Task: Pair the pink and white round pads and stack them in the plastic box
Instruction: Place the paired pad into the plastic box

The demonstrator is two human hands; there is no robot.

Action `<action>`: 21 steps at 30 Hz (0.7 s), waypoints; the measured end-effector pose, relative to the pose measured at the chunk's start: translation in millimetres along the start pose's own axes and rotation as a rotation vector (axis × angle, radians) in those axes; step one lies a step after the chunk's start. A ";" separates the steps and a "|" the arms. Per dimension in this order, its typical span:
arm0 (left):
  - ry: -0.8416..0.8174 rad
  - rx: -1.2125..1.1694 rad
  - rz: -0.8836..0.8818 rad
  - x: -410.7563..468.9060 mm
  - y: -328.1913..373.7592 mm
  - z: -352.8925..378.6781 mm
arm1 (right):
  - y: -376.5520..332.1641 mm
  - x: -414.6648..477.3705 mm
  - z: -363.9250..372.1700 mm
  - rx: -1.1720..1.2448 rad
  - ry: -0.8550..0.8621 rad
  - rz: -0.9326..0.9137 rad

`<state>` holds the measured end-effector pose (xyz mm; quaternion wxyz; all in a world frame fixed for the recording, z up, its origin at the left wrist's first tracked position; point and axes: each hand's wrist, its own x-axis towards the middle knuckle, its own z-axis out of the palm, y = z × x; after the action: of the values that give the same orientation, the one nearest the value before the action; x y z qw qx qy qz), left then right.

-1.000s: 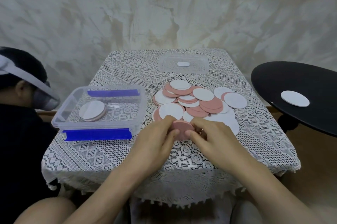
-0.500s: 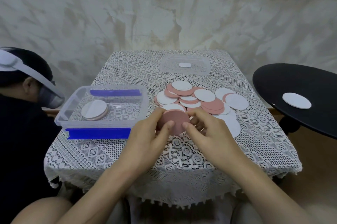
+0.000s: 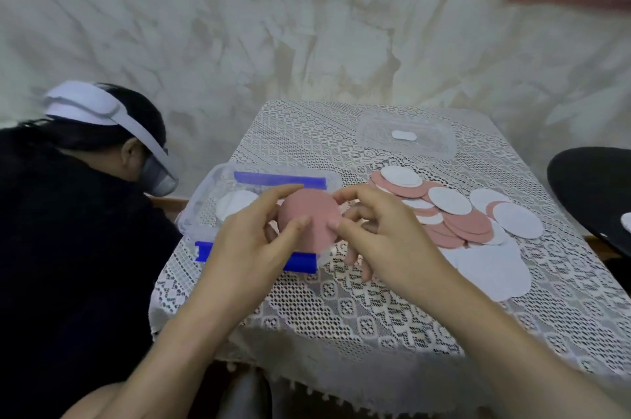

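A pink round pad [image 3: 309,219], with a white edge showing under its lower rim, is held upright between both hands above the near right corner of the clear plastic box [image 3: 205,200]. My left hand [image 3: 249,241] pinches its left side and my right hand [image 3: 379,230] pinches its right side. Inside the box lies a white-topped pad [image 3: 235,205], partly hidden by my left fingers. A heap of pink and white pads [image 3: 457,220] spreads over the lace-covered table to the right.
The box's clear lid [image 3: 406,137] lies at the table's far side. A black round table [image 3: 590,196] stands at the right edge. A person in dark clothes with a white headset [image 3: 102,111] sits close at the left, beside the box.
Both hands lifted the pink pad off the heap and carried it left and up, over the box's near corner. The view swung left and closer.
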<state>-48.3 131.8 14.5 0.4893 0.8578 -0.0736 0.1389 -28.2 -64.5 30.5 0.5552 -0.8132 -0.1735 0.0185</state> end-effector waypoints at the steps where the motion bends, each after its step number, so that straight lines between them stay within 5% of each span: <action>1: 0.003 0.016 -0.007 1.2 -2.0 -6.5 | -2.3 3.9 2.6 -0.001 -0.011 0.002; 11: 0.246 0.311 -0.096 18.9 -43.3 -84.9 | -24.3 72.8 54.7 -0.039 -0.095 0.046; 14: 0.223 0.484 -0.121 21.4 -52.8 -97.5 | -18.6 96.1 70.7 -0.147 -0.118 0.078; 21: 0.043 0.372 -0.143 19.7 -72.8 -99.9 | -2.6 123.9 95.4 -0.438 -0.211 0.104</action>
<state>-27.1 255.0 9.2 0.3327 0.9332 0.0251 0.1332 66.2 59.4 16.5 0.3428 -0.9155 -0.1884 0.0938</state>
